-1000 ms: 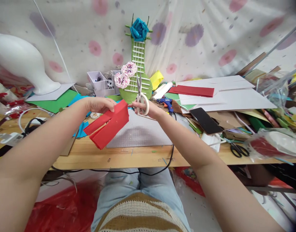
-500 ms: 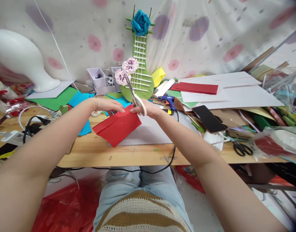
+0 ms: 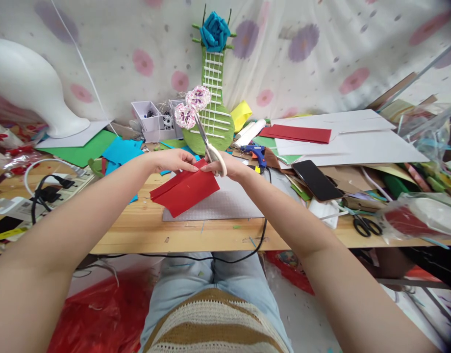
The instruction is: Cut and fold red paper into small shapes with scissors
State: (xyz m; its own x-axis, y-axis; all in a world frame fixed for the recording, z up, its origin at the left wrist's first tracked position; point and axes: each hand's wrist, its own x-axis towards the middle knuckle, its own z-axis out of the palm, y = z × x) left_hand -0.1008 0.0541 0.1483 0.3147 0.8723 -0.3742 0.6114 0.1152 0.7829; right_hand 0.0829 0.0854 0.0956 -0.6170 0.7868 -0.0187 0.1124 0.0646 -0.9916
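Note:
Both my hands pinch the far edge of a red paper sheet (image 3: 190,189), which has a fold or slit along its left part. My left hand (image 3: 177,161) grips it with thumb and fingers. Close beside it, my right hand (image 3: 221,164) holds the paper between thumb and fingertips. White-handled scissors (image 3: 215,156) also hang in my right hand, blades pointing up and away. Beneath the paper lies a grey cutting board (image 3: 240,201). Behind the hands stands a green guitar-shaped craft (image 3: 212,122) with white strings, a blue paper rose and two pinkish flowers.
A blue glue gun (image 3: 258,153), a black phone (image 3: 316,180) and black scissors (image 3: 367,225) lie to the right. Red paper strips (image 3: 295,133) rest on white boards. A power strip (image 3: 60,191) and blue paper (image 3: 122,152) are on the left. A black cable (image 3: 264,240) loops over the front edge.
The red paper has shifted slightly right and turned a little. My left hand has moved right, closer to my right hand, its fingers now curled on the edge.

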